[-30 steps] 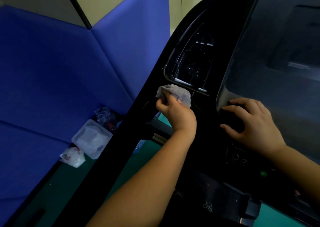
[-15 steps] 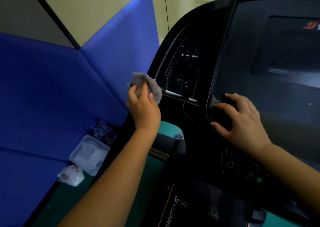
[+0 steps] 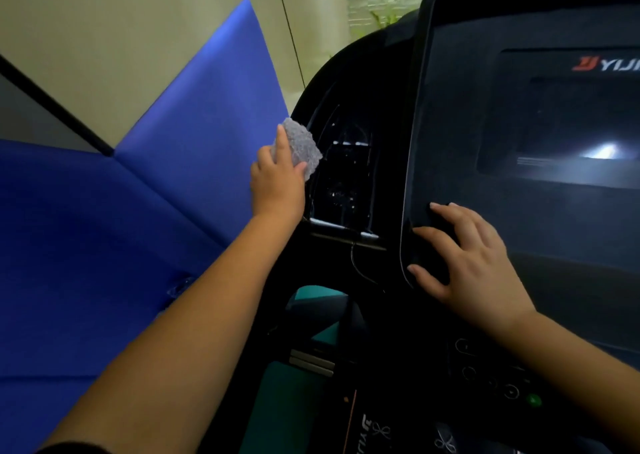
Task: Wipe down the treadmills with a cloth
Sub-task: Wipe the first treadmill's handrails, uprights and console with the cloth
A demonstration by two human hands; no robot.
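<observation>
Fingers [image 3: 282, 141] of the left hand [image 3: 277, 183] grasp the cloth [image 3: 299, 147]: on my feed the forefinger lies straight up across its near face and the thumb pinches in from below. The cloth sits high on the outer left rim of the treadmill console [image 3: 384, 82], just beside a dark recess [image 3: 343, 176]. It is wadded into a thick pad, its long axis running up and down and leaning a little right toward the bottom. It is pale grey, with a nubby, bubbled weave.

The recess is glossy black, tall and curved, with a bright metal-looking strip along its lower lip. To its right stands the display panel [image 3: 554, 211], matte black with rounded corners and a white glare spot. The right hand [image 3: 467, 266] rests on the panel's lower left corner, fingers spread and relaxed, gripping nothing.

Near the panel's top I read a red double-stroke logo [image 3: 609, 63] and the white letters "YIJI", cut by the frame edge. Below the right hand are round outlined buttons [image 3: 465, 346] and one lit green button [image 3: 533, 400].

Smooth blue padded panels [image 3: 138, 245] fill the left, under a beige wall [image 3: 121, 37].
</observation>
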